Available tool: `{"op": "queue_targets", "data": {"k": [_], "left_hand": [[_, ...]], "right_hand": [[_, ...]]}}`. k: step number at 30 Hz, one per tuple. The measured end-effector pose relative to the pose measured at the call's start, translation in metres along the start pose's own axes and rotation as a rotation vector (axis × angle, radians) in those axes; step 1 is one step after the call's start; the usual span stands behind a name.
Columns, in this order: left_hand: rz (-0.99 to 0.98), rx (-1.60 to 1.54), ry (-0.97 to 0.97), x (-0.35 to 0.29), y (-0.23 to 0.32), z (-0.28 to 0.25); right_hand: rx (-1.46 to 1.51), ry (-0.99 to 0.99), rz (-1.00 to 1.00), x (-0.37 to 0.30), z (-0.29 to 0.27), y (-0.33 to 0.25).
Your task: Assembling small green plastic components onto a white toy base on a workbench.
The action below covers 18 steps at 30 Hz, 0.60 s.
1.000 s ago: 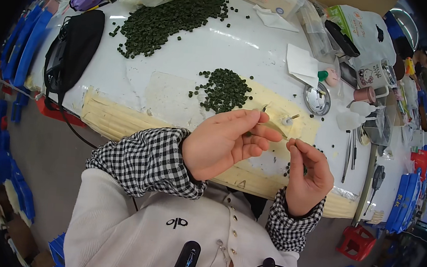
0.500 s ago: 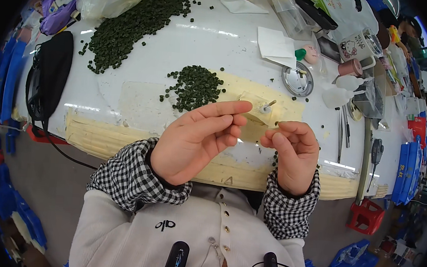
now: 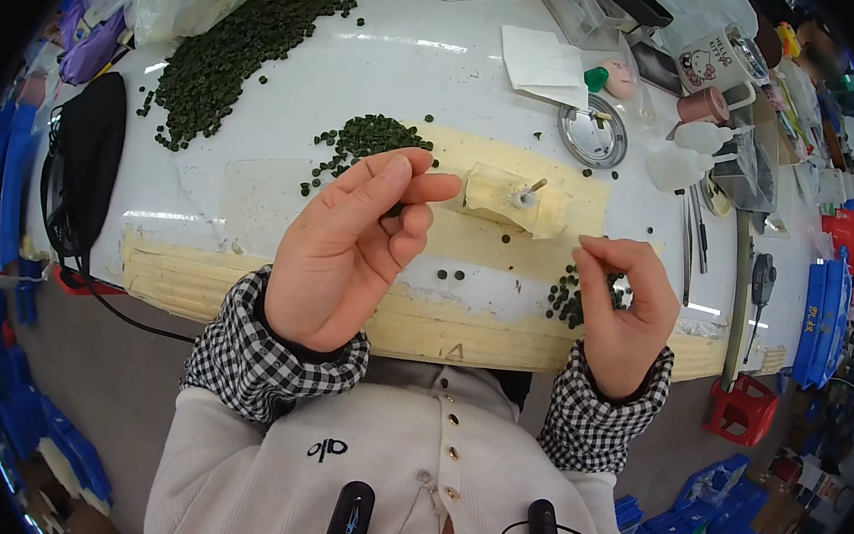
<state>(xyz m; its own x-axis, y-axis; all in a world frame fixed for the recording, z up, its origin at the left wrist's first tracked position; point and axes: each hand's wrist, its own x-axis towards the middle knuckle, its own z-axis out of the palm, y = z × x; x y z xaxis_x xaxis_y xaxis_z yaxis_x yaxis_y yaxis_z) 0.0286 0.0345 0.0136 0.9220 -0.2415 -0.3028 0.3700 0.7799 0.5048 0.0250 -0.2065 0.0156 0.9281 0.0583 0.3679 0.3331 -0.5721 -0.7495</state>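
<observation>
My left hand [image 3: 348, 251] is raised over the near middle of the table, its thumb pressed to the fingers. A dark green piece [image 3: 394, 210] shows among its curled fingers. Behind it lies a mid-sized heap of small dark green round pieces [image 3: 369, 136]. To the right, my right hand [image 3: 634, 308] has thumb and index tip together; I cannot make out anything between them. Beside that hand is a smaller group of the same pieces [image 3: 563, 300]. Between and beyond both hands sits a block wrapped in yellowish tape [image 3: 493, 194], with a thin upright pin [image 3: 536, 186].
A large heap of dark green pieces [image 3: 228, 61] covers the far left. A black pouch [image 3: 84, 160] with a cord lies at the left edge. A round metal lid [image 3: 594, 145], white paper [image 3: 543, 63], squeeze bottles [image 3: 677, 168], a mug [image 3: 709, 63] and tweezers [image 3: 686, 247] crowd the right.
My hands have moved apart, left hand leftward and right hand rightward. The left index finger has bent from nearly straight. The small piece at my right fingertips no longer shows there.
</observation>
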Motion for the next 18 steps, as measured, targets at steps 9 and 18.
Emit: {"op": "queue_targets", "data": {"k": [9, 18], "left_hand": [[0.023, 0.077, -0.017, 0.001, -0.003, 0.002], [0.012, 0.077, -0.020, 0.001, -0.008, -0.003]], "right_hand": [[-0.637, -0.262, -0.394, -0.007, 0.028, 0.002], [-0.640, -0.261, -0.461, -0.009, 0.030, -0.001]]}}
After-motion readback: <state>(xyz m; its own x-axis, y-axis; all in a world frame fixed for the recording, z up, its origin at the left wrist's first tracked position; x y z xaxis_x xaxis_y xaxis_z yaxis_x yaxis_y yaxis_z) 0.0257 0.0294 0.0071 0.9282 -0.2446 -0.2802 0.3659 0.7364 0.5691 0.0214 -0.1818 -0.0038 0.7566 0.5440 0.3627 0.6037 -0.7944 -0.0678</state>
